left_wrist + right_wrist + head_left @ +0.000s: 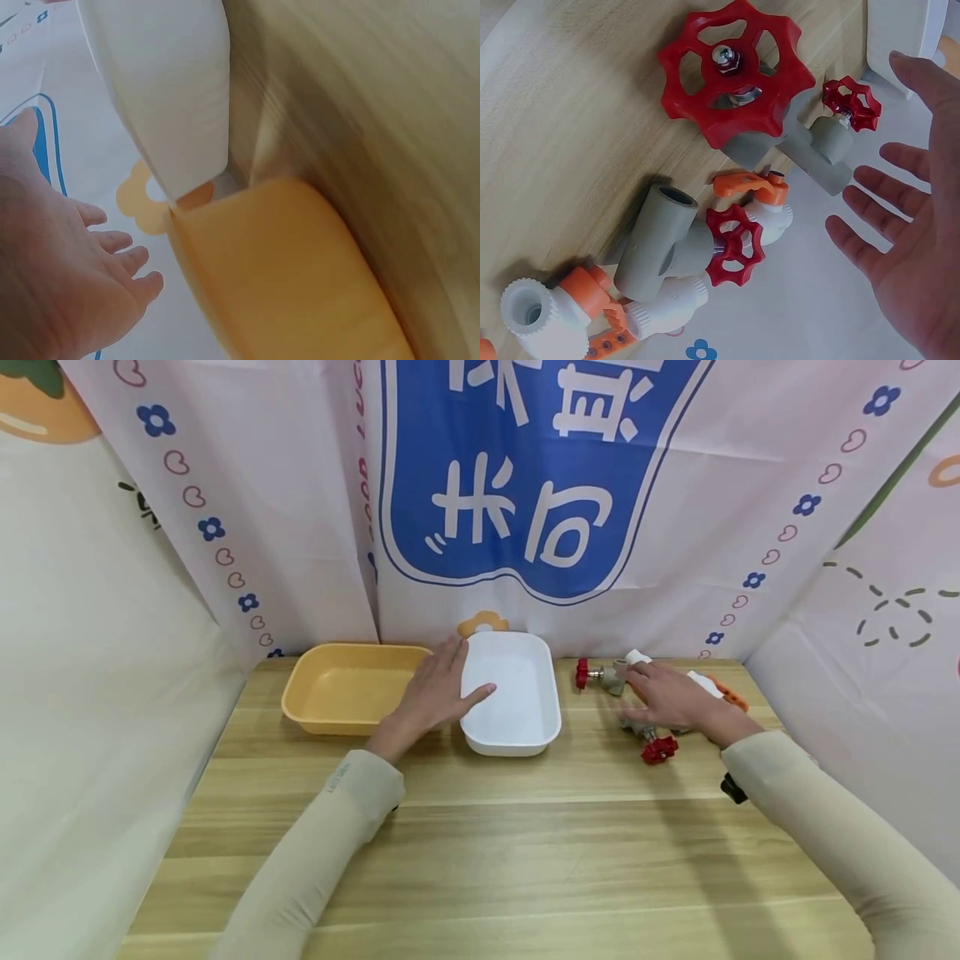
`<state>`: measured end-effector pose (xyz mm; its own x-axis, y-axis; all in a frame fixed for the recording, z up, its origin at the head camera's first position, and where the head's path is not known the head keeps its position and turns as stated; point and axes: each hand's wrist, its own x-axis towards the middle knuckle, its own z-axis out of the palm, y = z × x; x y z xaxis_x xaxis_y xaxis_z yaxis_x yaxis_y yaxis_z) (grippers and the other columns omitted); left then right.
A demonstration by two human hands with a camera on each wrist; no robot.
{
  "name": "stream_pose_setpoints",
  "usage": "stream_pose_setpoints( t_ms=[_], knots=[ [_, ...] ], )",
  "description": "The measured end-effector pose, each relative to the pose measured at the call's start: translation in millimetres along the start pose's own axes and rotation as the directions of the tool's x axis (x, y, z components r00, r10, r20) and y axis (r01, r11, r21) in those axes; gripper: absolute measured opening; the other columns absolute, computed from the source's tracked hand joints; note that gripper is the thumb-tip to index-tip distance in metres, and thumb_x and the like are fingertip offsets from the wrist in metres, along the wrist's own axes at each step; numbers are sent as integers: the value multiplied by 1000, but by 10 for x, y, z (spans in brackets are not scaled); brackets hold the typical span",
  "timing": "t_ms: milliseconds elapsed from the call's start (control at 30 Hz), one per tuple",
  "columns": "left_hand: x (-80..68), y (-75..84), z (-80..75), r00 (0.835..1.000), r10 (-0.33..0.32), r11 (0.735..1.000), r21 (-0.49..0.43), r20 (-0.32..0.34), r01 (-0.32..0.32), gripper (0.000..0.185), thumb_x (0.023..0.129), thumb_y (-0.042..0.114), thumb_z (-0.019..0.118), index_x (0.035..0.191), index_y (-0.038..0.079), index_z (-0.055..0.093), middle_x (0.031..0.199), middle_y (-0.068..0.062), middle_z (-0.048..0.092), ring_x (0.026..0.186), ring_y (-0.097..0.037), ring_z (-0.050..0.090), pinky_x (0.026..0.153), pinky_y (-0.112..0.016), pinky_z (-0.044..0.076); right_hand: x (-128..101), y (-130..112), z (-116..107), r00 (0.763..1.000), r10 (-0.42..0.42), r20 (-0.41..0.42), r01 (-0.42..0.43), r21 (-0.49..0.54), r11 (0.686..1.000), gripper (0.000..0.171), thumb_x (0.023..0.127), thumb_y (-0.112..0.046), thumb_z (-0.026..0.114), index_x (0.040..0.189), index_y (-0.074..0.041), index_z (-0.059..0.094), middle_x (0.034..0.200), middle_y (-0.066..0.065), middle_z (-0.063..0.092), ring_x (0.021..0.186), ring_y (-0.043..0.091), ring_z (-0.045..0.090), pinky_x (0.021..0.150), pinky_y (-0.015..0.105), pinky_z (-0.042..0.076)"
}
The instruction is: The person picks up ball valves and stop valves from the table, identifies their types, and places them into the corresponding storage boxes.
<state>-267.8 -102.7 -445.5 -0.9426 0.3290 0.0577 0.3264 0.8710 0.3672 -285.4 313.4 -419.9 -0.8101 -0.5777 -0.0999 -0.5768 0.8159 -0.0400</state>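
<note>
My left hand (pixel 444 683) lies flat with straight fingers at the left rim of a white tray (pixel 517 739), its thumb reaching over that rim. A yellow tray (pixel 330 689) stands just left of it. In the left wrist view the left hand (pixel 67 262) is spread beside the white tray (pixel 165 82) and the yellow tray (pixel 285 277). My right hand (pixel 663 695) hovers open, fingers spread, over a cluster of pipe valves. A grey valve with a red handwheel (pixel 597 676) lies by its fingertips, another (pixel 657 747) under its wrist. The palm (pixel 911 255) holds nothing.
White valves with orange handles (pixel 722 690) lie right of my right hand; two (pixel 555 315) (pixel 759 201) show in the right wrist view, beside a grey valve (pixel 664 240). Printed cloth walls (pixel 525 485) close the wooden table (pixel 487 860) on three sides.
</note>
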Motion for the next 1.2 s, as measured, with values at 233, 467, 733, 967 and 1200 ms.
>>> stream_pose_setpoints(
  t_ms=[233,467,733,967,1200],
  knots=[
    [2,83,101,1000,-21,998,-62,10,22,102,102,74,43,171,7,7,178,-18,1,164,-36,8,133,-54,13,-57,-23,63,998,27,62,-31,61,998,75,97,-48,76,153,-3,53,157,31,46,137,53,52,104,69,51],
    [19,156,172,999,-34,994,-107,28,37,102,102,74,44,171,9,6,179,-17,-1,165,-33,5,133,-54,13,-116,-11,172,997,8,78,-15,92,996,78,95,-48,78,153,-3,53,154,30,49,128,49,59,97,66,56],
    [33,212,229,998,-54,988,-144,32,58,102,101,73,46,171,10,7,179,-16,0,165,-35,4,132,-56,15,-120,3,266,996,8,93,-18,111,994,77,95,-49,77,152,-2,55,150,28,52,124,44,62,98,66,55],
    [38,225,290,997,-69,980,-185,45,76,102,101,69,51,171,11,6,179,-16,-2,165,-37,2,132,-58,14,-102,23,343,994,17,109,-29,108,994,80,95,-51,77,153,-2,53,151,30,51,128,46,60,103,66,52],
    [69,247,365,994,-96,975,-194,48,103,103,100,68,53,172,12,5,179,-16,-4,165,-35,-2,132,-58,13,-99,35,372,992,43,117,-58,126,990,80,94,-47,79,152,0,53,154,35,47,132,52,56,106,69,49]
  ],
)
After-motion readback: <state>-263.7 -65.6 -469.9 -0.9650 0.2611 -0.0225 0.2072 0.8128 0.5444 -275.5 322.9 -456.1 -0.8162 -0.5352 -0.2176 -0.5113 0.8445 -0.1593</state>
